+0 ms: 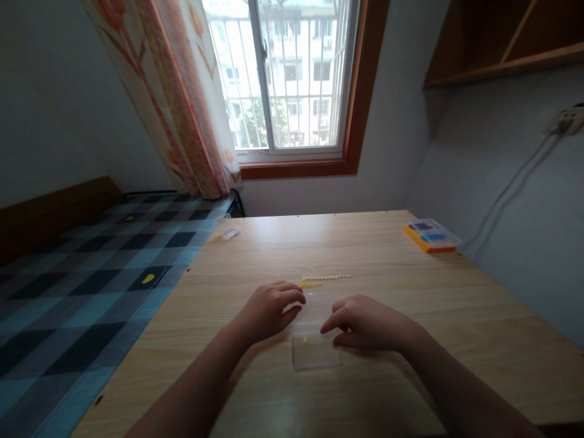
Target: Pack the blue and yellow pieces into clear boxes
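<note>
A clear plastic box (317, 366) lies on the table with its see-through lid (314, 313) folded back on the far side. One small yellow piece (305, 340) is inside the box. At the lid's left edge is my left hand (276, 306), its fingers bent and the thumb apart from them. My right hand (365, 322) hovers by the box's far right corner, index finger stretched out and thumb separate. Beyond the lid, a row of pale yellow pieces (328, 277) runs above a shorter row of deeper yellow pieces (311, 285).
A clear-lidded case with an orange base (429, 236) sits at the table's far right. Near the far left corner stands a small transparent container (229, 232). A bed with a checked cover (137, 261) adjoins the wooden table (255, 255) on the left.
</note>
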`<act>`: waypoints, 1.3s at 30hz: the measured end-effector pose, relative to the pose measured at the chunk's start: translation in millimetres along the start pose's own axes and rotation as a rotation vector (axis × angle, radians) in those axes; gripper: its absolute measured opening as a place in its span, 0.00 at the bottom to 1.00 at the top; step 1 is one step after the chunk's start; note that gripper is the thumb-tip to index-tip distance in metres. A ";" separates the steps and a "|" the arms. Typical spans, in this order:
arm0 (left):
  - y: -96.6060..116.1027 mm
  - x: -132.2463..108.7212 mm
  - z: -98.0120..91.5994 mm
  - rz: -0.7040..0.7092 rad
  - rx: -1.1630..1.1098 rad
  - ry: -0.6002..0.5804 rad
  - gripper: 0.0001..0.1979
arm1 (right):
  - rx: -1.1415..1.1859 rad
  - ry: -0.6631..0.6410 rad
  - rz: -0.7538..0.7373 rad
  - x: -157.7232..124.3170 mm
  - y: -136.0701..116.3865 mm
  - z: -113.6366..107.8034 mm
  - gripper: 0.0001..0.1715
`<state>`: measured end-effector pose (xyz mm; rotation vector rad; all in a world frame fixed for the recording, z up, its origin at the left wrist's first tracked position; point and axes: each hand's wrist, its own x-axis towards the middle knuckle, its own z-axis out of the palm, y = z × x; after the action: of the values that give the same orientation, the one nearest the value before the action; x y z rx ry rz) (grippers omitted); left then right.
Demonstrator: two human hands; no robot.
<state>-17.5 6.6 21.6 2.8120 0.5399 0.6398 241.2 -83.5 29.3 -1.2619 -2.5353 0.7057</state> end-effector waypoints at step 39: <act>12.9 -19.1 9.0 -0.073 -0.166 -0.418 0.49 | 0.065 -0.140 0.052 -4.8 -1.6 0.6 0.16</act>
<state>-25.5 -13.7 10.0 2.6432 0.4788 0.0689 242.8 -88.3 29.6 -1.3035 -2.5731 0.9102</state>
